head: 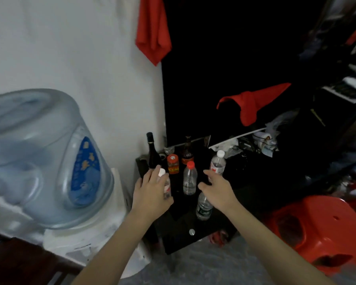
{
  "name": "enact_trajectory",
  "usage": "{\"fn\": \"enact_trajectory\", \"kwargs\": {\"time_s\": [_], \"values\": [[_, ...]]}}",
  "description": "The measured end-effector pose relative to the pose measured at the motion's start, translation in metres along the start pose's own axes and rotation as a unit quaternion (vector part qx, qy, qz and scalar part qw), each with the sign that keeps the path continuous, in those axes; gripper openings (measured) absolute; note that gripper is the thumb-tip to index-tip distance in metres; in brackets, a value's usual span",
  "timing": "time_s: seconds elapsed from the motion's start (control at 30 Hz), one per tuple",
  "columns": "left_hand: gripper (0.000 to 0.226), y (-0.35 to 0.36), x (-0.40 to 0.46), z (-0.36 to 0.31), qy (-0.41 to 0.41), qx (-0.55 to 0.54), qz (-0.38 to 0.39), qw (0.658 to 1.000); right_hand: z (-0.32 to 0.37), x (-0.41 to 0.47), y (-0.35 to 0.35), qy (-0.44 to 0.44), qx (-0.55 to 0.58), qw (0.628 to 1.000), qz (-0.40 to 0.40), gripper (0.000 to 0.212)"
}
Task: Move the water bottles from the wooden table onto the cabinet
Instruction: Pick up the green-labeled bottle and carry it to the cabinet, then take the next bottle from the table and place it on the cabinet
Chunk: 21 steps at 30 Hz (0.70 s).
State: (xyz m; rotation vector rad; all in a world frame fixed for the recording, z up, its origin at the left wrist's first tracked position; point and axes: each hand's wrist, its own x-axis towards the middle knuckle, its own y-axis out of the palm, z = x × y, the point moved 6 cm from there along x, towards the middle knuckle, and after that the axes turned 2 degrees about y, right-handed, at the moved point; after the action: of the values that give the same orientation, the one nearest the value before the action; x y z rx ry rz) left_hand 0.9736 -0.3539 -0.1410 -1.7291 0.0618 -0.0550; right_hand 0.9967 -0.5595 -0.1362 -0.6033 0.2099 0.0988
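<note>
Several clear water bottles stand on the low black cabinet (179,235). My left hand (150,194) is wrapped around a white-capped bottle (166,185) at the cabinet's left side. My right hand (218,190) hovers with fingers spread, holding nothing, just above a green-labelled bottle (203,208) whose top it hides. A red-capped bottle (190,179) stands between my hands. Another white-capped bottle (218,163) stands behind my right hand. A corner of the dark wooden table (19,262) shows at the bottom left.
A dark wine bottle (152,153), an orange-lidded jar (173,163) and a brown bottle (187,153) stand at the cabinet's back. A water dispenser (49,157) stands to the left and a red plastic stool (321,229) to the right. Red cloths and clutter fill the dark shelves behind.
</note>
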Motion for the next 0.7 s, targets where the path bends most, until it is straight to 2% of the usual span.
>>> {"fn": "enact_trajectory", "kwargs": {"time_s": [0.07, 0.13, 0.33, 0.53, 0.7], "values": [[0.079, -0.019, -0.018, 0.014, -0.007, 0.02, -0.031, 0.999, 0.027, -0.012, 0.017, -0.061, -0.075, 0.995, 0.013, 0.052], [0.081, -0.035, -0.04, 0.031, -0.016, 0.034, -0.049, 0.998, 0.052, -0.027, 0.038, -0.107, -0.144, 0.984, 0.018, 0.064], [0.081, -0.069, -0.127, 0.101, -0.085, 0.048, -0.095, 0.991, 0.112, -0.084, 0.118, -0.206, -0.238, 0.947, 0.065, 0.07], [0.078, -0.074, -0.224, 0.166, -0.178, 0.048, -0.097, 0.978, 0.158, -0.154, 0.197, -0.301, -0.291, 0.9, 0.123, 0.073], [0.078, -0.079, -0.308, 0.21, -0.281, 0.042, -0.091, 0.955, 0.196, -0.208, 0.266, -0.387, -0.301, 0.852, 0.184, 0.072]]}}
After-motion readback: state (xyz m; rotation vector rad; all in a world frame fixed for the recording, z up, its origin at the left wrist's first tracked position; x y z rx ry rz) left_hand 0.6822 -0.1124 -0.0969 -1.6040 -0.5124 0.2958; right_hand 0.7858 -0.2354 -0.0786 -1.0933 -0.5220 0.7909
